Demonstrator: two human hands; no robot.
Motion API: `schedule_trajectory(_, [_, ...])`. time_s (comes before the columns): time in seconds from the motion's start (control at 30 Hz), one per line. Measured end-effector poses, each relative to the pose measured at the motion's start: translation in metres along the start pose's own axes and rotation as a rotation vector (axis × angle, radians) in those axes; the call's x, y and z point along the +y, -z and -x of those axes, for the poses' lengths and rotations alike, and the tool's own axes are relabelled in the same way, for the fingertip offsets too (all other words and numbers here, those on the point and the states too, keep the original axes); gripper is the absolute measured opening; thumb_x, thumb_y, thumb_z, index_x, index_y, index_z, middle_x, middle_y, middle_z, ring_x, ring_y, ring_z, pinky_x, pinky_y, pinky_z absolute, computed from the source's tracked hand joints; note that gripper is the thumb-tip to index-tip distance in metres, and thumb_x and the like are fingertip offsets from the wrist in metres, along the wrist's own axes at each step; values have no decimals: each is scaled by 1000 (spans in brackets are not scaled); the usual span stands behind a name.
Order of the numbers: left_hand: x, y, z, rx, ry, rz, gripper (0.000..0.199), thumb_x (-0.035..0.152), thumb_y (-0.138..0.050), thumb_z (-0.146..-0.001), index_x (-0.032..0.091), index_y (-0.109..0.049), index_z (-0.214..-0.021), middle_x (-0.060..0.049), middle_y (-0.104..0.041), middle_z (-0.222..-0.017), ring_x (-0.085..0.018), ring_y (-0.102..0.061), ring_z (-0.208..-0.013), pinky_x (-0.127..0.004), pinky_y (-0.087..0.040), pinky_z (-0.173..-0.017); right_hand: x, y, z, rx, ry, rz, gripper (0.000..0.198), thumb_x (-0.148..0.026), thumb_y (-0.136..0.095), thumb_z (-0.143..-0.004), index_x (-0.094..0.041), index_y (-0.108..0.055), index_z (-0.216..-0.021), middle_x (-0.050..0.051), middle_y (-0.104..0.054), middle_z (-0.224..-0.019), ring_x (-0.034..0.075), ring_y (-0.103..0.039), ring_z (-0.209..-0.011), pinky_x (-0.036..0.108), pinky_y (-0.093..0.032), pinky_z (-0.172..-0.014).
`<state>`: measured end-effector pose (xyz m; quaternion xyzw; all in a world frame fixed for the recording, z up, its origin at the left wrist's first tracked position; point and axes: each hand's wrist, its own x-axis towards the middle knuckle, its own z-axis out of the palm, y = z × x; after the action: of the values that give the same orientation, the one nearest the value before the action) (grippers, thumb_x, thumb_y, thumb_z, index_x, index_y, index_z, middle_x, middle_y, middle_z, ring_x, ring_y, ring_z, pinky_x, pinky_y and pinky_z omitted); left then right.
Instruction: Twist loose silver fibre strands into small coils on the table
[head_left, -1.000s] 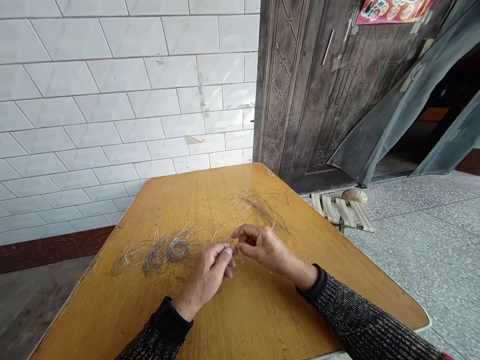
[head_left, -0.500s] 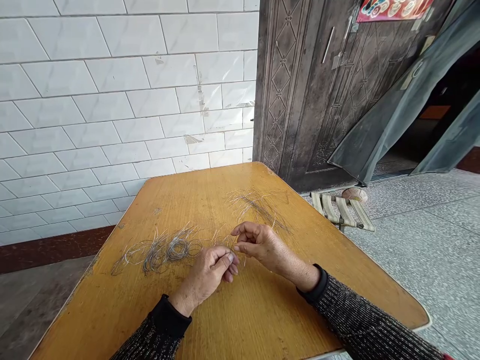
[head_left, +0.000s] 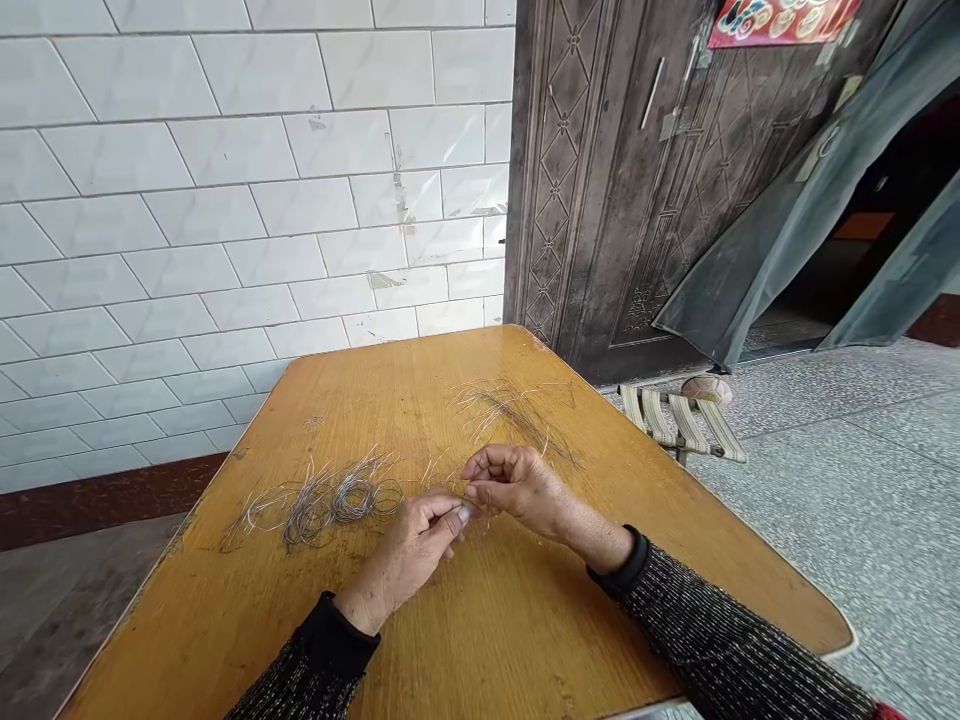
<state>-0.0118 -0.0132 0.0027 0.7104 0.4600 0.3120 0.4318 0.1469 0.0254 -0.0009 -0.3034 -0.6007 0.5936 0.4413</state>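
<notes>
My left hand (head_left: 422, 540) is closed over the middle of the table, its thumb and forefinger pinching thin wire (head_left: 471, 503). Close against it, my right hand (head_left: 521, 488) pinches the same wire between thumb and fingertips. The fingertips of both hands almost meet, and part of the wire is hidden behind them. Left of my hands lie several coiled wires (head_left: 352, 495) in a tangled row. Beyond my right hand is a loose bundle of straighter wires (head_left: 517, 410).
The wooden table (head_left: 600, 640) has rounded corners and stands by a white tiled wall (head_left: 225, 230). A dark patterned door (head_left: 637, 200) is behind it, with a grey curtain (head_left: 780, 220) at right. A striped folding stool (head_left: 679, 420) stands by the table's right edge.
My right fingertips have come down to the left fingertips and closed in a pinch on the wire. The coils and the loose bundle lie where they were.
</notes>
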Motion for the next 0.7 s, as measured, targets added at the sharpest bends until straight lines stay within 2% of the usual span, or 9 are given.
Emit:
schedule_trajectory(0.17, [-2, -1, -2, 71, 53, 171, 21, 33, -54, -77, 15, -65, -80, 1, -53, -62, -10, -46, -55, -22, -36, -50, -1, 1, 0, -9, -46, 24, 21, -29, -71, -60, -15, -58, -68, -5, -57, -57, 4, -49, -46, 18, -39, -45])
schedule_trajectory(0.27, [0, -3, -1, 141, 27, 116, 19, 31, -55, -76, 15, -64, -70, 2, -50, -55, -9, -42, -49, -21, -33, -47, 0, 1, 1, 9, -38, 25, 21, -28, -71, -60, -16, -58, -69, -5, -57, -58, 4, -48, -47, 17, -38, -44])
schedule_trajectory(0.37, [3, -4, 0, 156, -10, 39, 26, 31, -52, -77, 16, -59, -57, 3, -46, -48, -10, -43, -46, -22, -33, -47, 1, 0, 0, 19, -22, 30, 22, -28, -72, -60, -16, -58, -71, -4, -58, -60, 5, -50, -49, 18, -38, -45])
schedule_trajectory(0.47, [2, -4, 0, 161, -14, 44, 22, 28, -51, -77, 17, -59, -59, 2, -50, -50, -10, -45, -47, -22, -35, -48, 3, -1, 0, 30, -7, 61, 24, -27, -72, -60, -16, -56, -75, -5, -56, -58, 5, -48, -48, 18, -36, -44])
schedule_trajectory(0.6, [-1, 0, -2, 298, -36, 28, 16, 27, -53, -75, 16, -63, -68, 0, -55, -57, -11, -49, -49, -24, -39, -50, 3, -4, 2, 8, -52, 117, 34, -22, -68, -64, -16, -52, -94, -8, -52, -52, 5, -44, -43, 17, -32, -41])
schedule_trajectory(0.7, [0, 2, -2, 355, -27, 100, 17, 30, -55, -75, 16, -64, -72, 0, -56, -58, -11, -50, -50, -24, -40, -49, 3, -6, 4, -23, -71, 147, 33, -19, -65, -65, -16, -53, -96, -8, -53, -54, 5, -46, -43, 18, -33, -42])
